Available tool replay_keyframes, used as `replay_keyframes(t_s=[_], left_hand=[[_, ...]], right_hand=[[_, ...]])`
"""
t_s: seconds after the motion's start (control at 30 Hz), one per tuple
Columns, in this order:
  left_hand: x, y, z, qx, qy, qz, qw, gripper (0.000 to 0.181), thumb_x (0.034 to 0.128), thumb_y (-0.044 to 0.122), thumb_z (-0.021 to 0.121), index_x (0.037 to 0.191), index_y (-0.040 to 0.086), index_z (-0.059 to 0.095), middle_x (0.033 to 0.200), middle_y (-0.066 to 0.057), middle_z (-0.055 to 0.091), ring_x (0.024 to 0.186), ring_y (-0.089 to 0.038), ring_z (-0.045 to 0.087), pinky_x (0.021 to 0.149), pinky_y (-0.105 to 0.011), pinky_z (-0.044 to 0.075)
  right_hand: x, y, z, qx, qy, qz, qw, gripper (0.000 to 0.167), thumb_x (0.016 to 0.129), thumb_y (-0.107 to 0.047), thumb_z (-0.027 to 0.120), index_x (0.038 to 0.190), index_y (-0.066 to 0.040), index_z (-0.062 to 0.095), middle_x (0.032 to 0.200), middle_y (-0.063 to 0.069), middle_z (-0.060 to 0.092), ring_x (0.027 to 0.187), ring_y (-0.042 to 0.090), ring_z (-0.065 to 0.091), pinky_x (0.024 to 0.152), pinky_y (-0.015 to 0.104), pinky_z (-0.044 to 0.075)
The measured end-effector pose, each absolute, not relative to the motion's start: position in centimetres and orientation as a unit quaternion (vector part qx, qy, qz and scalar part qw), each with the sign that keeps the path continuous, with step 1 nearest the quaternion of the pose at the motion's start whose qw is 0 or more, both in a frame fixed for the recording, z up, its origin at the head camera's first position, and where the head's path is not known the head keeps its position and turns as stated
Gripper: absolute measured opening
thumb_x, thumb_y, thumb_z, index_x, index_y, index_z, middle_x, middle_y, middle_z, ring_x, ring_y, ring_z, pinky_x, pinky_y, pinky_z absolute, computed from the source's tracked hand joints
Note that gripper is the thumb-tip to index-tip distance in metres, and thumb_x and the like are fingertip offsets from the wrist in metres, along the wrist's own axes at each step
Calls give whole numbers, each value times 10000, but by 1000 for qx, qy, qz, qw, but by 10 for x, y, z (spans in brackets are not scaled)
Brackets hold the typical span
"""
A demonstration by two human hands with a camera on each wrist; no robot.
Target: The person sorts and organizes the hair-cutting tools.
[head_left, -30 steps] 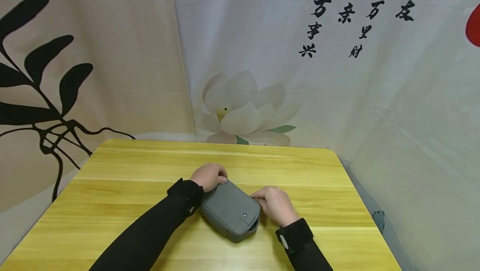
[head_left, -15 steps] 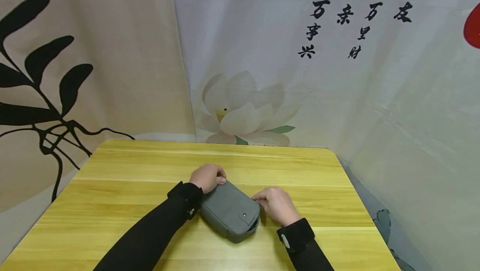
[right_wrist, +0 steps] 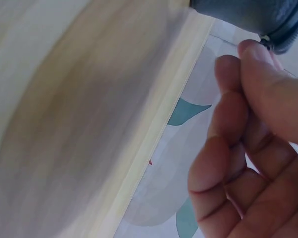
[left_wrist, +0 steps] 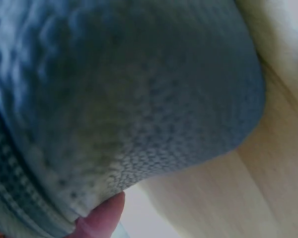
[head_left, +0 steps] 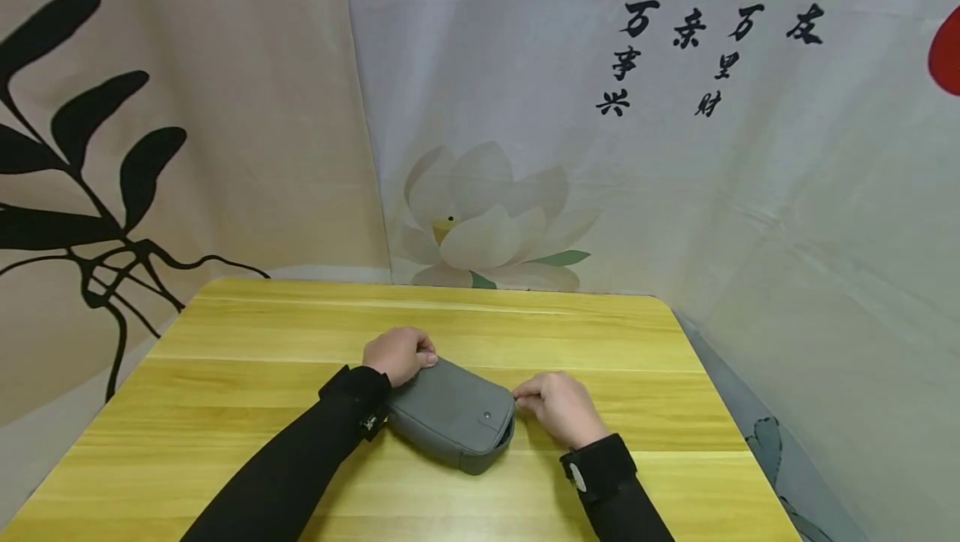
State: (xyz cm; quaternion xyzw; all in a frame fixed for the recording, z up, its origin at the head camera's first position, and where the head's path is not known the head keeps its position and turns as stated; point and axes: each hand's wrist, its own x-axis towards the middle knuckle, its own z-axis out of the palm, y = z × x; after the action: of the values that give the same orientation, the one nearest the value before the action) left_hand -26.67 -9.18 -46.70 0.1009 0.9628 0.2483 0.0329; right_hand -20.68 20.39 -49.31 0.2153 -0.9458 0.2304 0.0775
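Observation:
A grey zippered pouch (head_left: 453, 409) lies on the table, a small metal snap near its right end. My left hand (head_left: 397, 355) holds its far left end, thumb on top. Seen close up in the left wrist view, the pouch's pebbled side (left_wrist: 154, 99) has a zipper (left_wrist: 20, 178) along its edge and a fingertip (left_wrist: 102, 218) against it. At the right corner of the pouch, my right hand (head_left: 558, 407) pinches the zipper pull (right_wrist: 266, 42) between thumb and forefinger. The right wrist view shows its other fingers curled. A gap is visible along the pouch's right end.
The yellow wood-grain table (head_left: 262, 409) extends around the pouch on all sides. Behind it hang cloth backdrops (head_left: 510, 108) printed with a lotus, dark leaves and black characters. The table's far edge runs just below the lotus.
The pouch and my left hand have shifted a little to the left, and the pouch has turned slightly. My right hand has moved slightly to the right.

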Motion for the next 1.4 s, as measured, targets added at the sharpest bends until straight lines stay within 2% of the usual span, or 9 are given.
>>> replay_keyframes(t_s=[0.57, 0.83, 1.03, 1.4], left_hand=[[-252, -106, -463, 55, 965, 255, 33, 135, 1008, 304, 757, 963, 178, 773, 898, -1, 735, 769, -183, 630, 720, -394, 516], [-248, -107, -470, 37, 963, 266, 29, 149, 1023, 299, 739, 970, 163, 773, 834, 0, 703, 716, -180, 600, 660, -344, 444], [-248, -107, -473, 25, 962, 269, 28, 153, 1017, 304, 746, 969, 161, 772, 836, -5, 707, 713, -181, 602, 650, -334, 433], [-249, -105, -472, 29, 963, 265, 36, 147, 1021, 296, 741, 987, 156, 774, 885, -12, 732, 747, -183, 624, 677, -357, 480]], right_hand=[[-206, 206, -487, 207, -949, 222, 81, 176, 914, -89, 832, 975, -249, 874, 945, -78, 833, 913, 145, 795, 755, 296, 634], [-203, 204, -483, 208, -951, 206, 98, 172, 904, -104, 843, 982, -254, 877, 935, -83, 831, 869, 134, 790, 688, 248, 603], [-199, 202, -479, 205, -952, 209, 91, 159, 901, -93, 848, 981, -226, 880, 931, -50, 837, 871, 154, 797, 682, 265, 610], [-191, 200, -473, 220, -946, 227, 71, 117, 901, -89, 851, 993, -154, 879, 929, 9, 841, 851, 182, 800, 704, 287, 627]])
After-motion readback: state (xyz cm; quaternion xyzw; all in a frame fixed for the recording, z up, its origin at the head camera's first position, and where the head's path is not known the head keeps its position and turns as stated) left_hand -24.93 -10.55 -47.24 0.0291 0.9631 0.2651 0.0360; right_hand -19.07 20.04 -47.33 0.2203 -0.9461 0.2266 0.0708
